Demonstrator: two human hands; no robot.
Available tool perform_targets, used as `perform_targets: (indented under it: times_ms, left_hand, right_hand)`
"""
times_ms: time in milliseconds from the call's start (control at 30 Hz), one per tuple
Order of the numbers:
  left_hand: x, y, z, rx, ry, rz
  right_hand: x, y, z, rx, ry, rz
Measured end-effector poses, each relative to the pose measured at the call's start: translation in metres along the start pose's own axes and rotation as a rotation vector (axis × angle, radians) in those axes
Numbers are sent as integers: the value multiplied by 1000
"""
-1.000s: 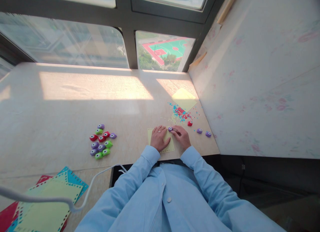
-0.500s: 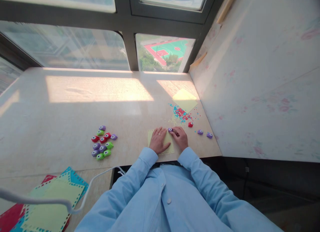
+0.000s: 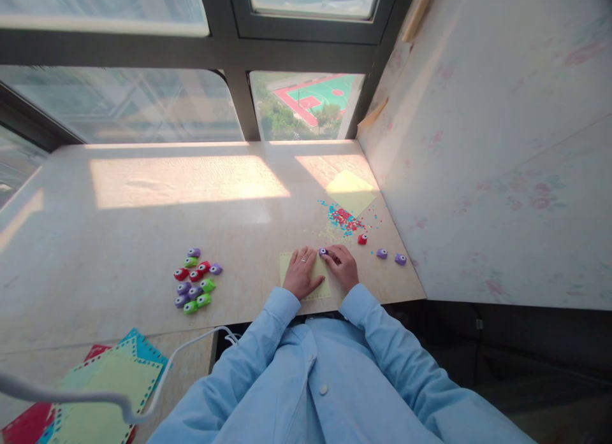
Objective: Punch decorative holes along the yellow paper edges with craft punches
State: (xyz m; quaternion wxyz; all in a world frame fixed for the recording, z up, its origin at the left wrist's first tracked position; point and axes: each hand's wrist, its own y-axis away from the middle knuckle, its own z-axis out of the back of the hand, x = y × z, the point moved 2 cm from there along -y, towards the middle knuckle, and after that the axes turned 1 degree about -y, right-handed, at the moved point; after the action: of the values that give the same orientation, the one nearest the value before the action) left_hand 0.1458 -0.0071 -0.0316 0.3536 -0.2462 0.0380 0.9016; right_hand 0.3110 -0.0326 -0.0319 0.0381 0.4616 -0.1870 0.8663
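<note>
A pale yellow sheet of paper lies near the table's front edge, with small holes along part of its border. My left hand rests flat on it, fingers stretched out and a ring on one finger. At the sheet's upper right corner, my right hand grips a purple craft punch between thumb and fingers. To the right of that hand sit a red punch and two purple punches, one nearer and one farther.
Blue, red and yellow paper bits are scattered beyond my hands, beside another yellow sheet. Several punches cluster at the left. Punched sheets are piled lower left, under a white cable. A wall bounds the right.
The view has shifted slightly. The purple punch in my right hand sits a little farther left along the sheet's top edge; my left hand still lies flat on the paper.
</note>
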Motion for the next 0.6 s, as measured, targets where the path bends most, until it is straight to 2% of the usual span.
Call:
perform_targets:
  times_ms: [67,133,233,400,600]
  left_hand:
    - [0,1,4,-49,14,-27]
    - [3,3,12,-150,23,-28]
    - [13,9,26,-277,-7,46]
    - [36,26,36,-185,-148,113]
    - [41,41,24,-112,-219,158]
  right_hand:
    - [1,0,1,-5,-14,-4]
    - [1,0,2,-5,-26,-8]
    - [1,0,3,-5,-34,-15]
    - [-1,1,1,2,-23,-22]
    - [0,1,1,21,1,-20]
